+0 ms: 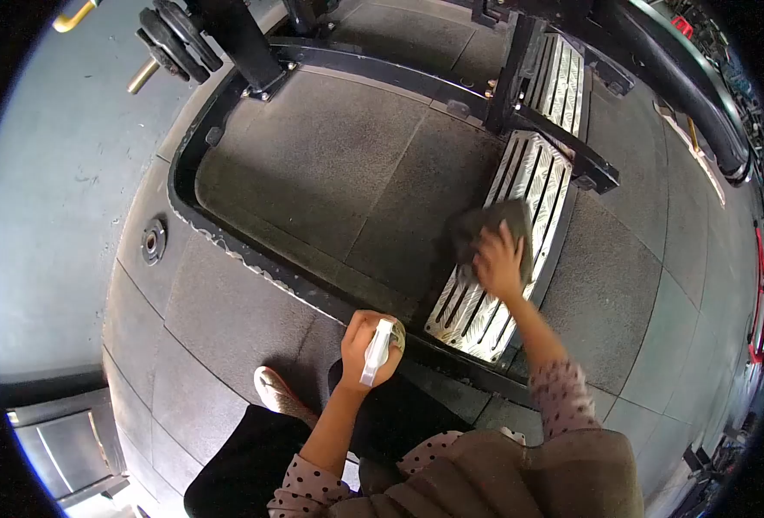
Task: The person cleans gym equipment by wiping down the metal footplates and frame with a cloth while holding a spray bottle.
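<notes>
My left hand point(364, 354) is closed around the neck of a spray bottle, and its white trigger head point(380, 347) shows above the fingers. Most of the bottle is hidden by the hand. Further right, my right hand point(500, 261) presses a dark cloth point(513, 217) against a silvery diamond-plate footplate point(472, 332) with long slots. The cloth overhangs the footplate's left edge, and it is slightly blurred. A black metal frame point(265, 274) with chipped paint runs along the floor near my left hand.
Black uprights point(244, 47) and weight plates point(174, 39) stand at the upper left. A padded black bar point(688, 78) crosses the upper right. A small round weight plate point(153, 242) lies on the tiled floor point(226, 311). My shoe point(280, 393) is just left of the frame.
</notes>
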`<move>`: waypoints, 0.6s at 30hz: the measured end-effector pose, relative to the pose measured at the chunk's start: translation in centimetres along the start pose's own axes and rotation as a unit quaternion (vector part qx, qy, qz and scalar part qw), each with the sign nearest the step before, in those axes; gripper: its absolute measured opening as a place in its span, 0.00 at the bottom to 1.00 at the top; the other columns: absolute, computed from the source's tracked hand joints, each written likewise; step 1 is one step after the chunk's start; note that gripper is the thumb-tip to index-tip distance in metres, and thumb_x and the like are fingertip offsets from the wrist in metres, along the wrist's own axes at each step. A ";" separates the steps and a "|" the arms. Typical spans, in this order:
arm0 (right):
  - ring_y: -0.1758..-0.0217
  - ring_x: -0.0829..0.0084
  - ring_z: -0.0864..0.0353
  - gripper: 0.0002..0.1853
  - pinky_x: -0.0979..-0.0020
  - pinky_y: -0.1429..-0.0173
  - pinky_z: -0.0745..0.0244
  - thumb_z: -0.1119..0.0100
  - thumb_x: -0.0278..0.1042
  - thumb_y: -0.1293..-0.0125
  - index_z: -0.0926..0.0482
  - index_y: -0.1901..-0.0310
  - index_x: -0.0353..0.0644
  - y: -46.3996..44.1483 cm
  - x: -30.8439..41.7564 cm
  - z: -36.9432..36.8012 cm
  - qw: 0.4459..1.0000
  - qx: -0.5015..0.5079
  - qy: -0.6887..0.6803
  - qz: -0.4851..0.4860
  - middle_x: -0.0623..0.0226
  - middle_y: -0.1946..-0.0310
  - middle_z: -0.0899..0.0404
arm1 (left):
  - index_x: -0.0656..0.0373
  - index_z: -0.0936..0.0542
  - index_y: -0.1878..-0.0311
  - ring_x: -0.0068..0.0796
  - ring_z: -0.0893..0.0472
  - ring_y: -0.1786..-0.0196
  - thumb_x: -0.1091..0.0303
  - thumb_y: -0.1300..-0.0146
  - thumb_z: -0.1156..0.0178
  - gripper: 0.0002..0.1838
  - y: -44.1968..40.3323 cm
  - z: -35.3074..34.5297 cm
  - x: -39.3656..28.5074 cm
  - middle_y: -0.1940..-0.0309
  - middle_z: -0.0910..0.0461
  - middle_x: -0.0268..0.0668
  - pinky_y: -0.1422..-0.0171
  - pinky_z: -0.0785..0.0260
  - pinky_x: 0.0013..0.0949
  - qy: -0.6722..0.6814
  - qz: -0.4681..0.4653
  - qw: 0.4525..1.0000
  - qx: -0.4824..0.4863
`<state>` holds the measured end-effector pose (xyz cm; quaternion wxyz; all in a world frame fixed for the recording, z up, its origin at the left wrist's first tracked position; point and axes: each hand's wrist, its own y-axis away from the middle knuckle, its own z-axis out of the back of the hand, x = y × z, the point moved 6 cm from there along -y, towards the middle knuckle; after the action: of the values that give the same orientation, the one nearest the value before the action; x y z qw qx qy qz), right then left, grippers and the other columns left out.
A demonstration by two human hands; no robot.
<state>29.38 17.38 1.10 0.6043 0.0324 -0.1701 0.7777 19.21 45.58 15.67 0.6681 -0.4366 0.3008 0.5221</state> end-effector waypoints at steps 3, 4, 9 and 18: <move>0.21 0.58 0.50 0.17 0.28 0.26 0.66 0.40 0.43 0.35 0.20 0.47 0.50 7.5 7.7 0.6 0.996 0.062 -0.054 0.046 0.68 0.37 0.29 | 0.62 0.23 0.58 0.43 0.20 0.56 0.79 0.56 0.41 0.17 0.6 -0.4 0.8 0.59 0.23 0.44 0.50 0.27 0.39 0.017 0.001 1.000 -0.018; 0.21 0.58 0.49 0.16 0.29 0.26 0.66 0.40 0.44 0.35 0.20 0.47 0.51 8.0 8.4 1.1 0.993 0.081 -0.065 0.060 0.69 0.37 0.29 | 0.62 0.23 0.58 0.43 0.20 0.56 0.79 0.55 0.42 0.17 0.7 -0.4 0.9 0.59 0.23 0.44 0.50 0.27 0.39 0.019 0.000 1.000 -0.024; 0.27 0.64 0.38 0.15 0.36 0.22 0.66 0.41 0.45 0.34 0.18 0.48 0.55 6.0 7.0 1.4 0.971 0.109 -0.114 0.181 0.74 0.45 0.22 | 0.62 0.23 0.56 0.44 0.20 0.56 0.79 0.55 0.41 0.18 0.5 -0.1 0.4 0.59 0.23 0.44 0.50 0.26 0.39 -0.003 -0.024 0.999 -0.024; 0.26 0.63 0.39 0.16 0.44 0.21 0.63 0.47 0.44 0.31 0.19 0.47 0.49 -3.4 -0.9 1.3 0.996 0.038 -0.027 0.078 0.67 0.42 0.23 | 0.60 0.23 0.56 0.45 0.20 0.60 0.78 0.59 0.38 0.21 0.8 0.0 0.5 0.61 0.23 0.44 0.55 0.26 0.39 -0.006 -0.033 0.997 -0.067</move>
<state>32.70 16.93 2.84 0.5351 0.0632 -0.1588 0.8273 18.59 45.86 15.02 0.6560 -0.4870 0.2468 0.5211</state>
